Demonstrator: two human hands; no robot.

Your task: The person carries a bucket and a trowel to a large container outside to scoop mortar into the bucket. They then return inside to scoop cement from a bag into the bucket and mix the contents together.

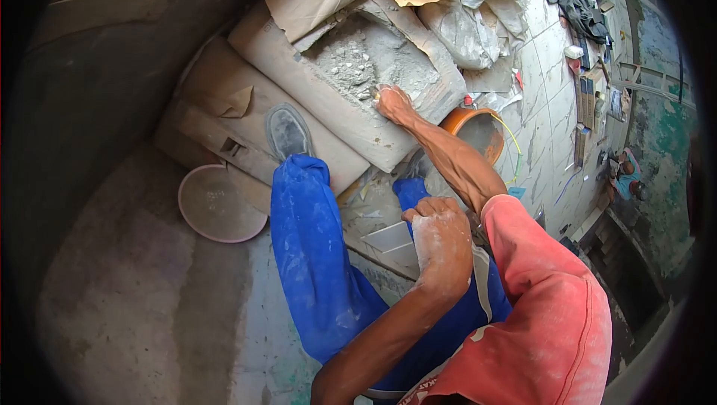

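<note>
My right hand (393, 104) reaches down into grey powder (351, 58) with lumps in it, inside a torn-open paper bag (366, 129). Its fingers are closed at the surface of the powder; whatever they grip is too small to make out. Across my body, my left hand (442, 237), coated with pale dust, is curled up against my blue trouser knee (409, 192). Its fingertips and palm are hidden. My shoe (288, 132) rests on another paper bag (216, 121) beside the torn one.
An orange bucket (478, 115) stands right of the torn bag. A round pink-rimmed basin (222, 203) sits on the floor at left. White plastic sacking (478, 24) lies at the back. Tools and boards (586, 103) are strewn on the tiles at right.
</note>
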